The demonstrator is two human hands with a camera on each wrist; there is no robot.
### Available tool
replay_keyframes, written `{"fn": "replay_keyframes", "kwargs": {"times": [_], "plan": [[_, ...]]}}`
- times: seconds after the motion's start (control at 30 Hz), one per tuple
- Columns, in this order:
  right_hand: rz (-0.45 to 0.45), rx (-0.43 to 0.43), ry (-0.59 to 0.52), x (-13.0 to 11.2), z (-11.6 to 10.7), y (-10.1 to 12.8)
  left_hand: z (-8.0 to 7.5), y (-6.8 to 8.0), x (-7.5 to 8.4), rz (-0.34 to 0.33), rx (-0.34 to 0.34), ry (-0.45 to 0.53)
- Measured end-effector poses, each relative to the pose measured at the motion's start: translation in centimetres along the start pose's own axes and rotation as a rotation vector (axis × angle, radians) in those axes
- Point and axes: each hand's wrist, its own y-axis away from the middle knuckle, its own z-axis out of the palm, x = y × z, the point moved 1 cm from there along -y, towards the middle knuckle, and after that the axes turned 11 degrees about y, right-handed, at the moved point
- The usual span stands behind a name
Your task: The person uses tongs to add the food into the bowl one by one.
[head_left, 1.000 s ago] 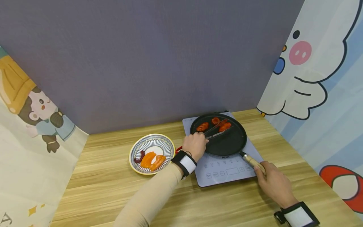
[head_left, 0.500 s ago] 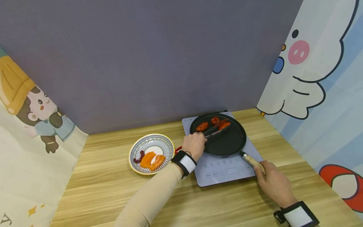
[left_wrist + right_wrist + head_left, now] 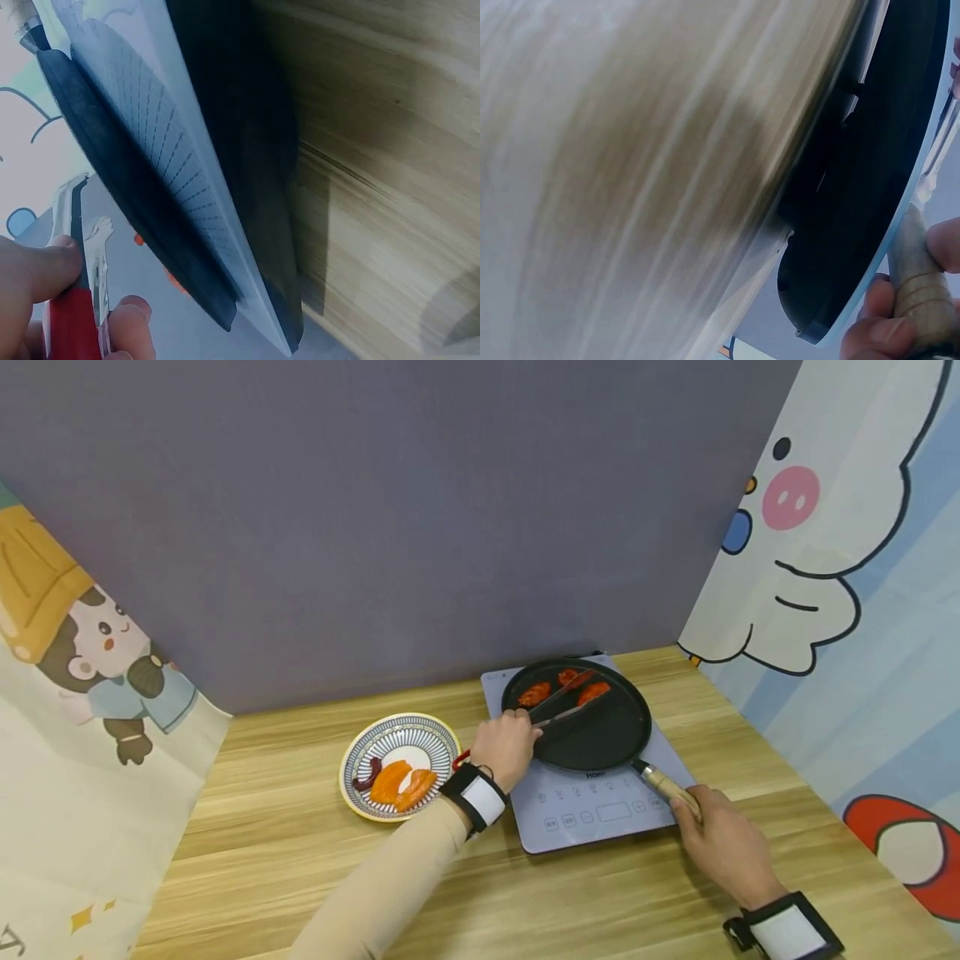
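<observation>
My left hand (image 3: 506,746) grips a pair of tongs (image 3: 559,716) with red handles (image 3: 73,326), its thumb and fingers around them in the left wrist view. The metal arms reach over the black frying pan (image 3: 600,735) and stand apart at their ends, close to the right-hand reddish meat piece (image 3: 594,693). Two more such pieces lie in the pan, a left piece (image 3: 534,695) and a back piece (image 3: 567,677) partly overlapped by the tongs. My right hand (image 3: 727,843) holds the pan's wooden handle (image 3: 666,785), with fingers curled round it in the right wrist view.
Under the pan sits a flat grey induction cooker (image 3: 540,827) with touch controls at its front. To the left, a patterned plate (image 3: 356,739) holds orange pieces (image 3: 390,782) and a dark red curved piece (image 3: 367,774). A grey panel (image 3: 420,552) rises behind the wooden table (image 3: 262,827).
My left hand has drawn back slightly to the left, and the ends of the tongs have spread apart around the right-hand meat piece. My right hand and the pan have stayed in place.
</observation>
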Motion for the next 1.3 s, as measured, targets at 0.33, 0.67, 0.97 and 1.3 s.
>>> {"fn": "replay_keyframes", "kwargs": {"times": [0.33,0.67,0.97,1.3], "plan": [[0.003,-0.012,0.009,-0.1,-0.2,-0.1,-1.3,1.8,-1.2,-0.005,0.03,0.047],[0.004,-0.012,0.011,-0.1,-0.1,-0.1,-2.4,3.7,-1.8,0.041,0.081,0.045],[0.006,0.004,0.009,-0.1,-0.1,-0.1,-3.3,5.1,-2.5,0.068,0.082,0.086],[0.005,0.008,0.015,-0.1,0.0,0.0,-3.7,6.8,-3.2,0.052,0.067,0.09]]}}
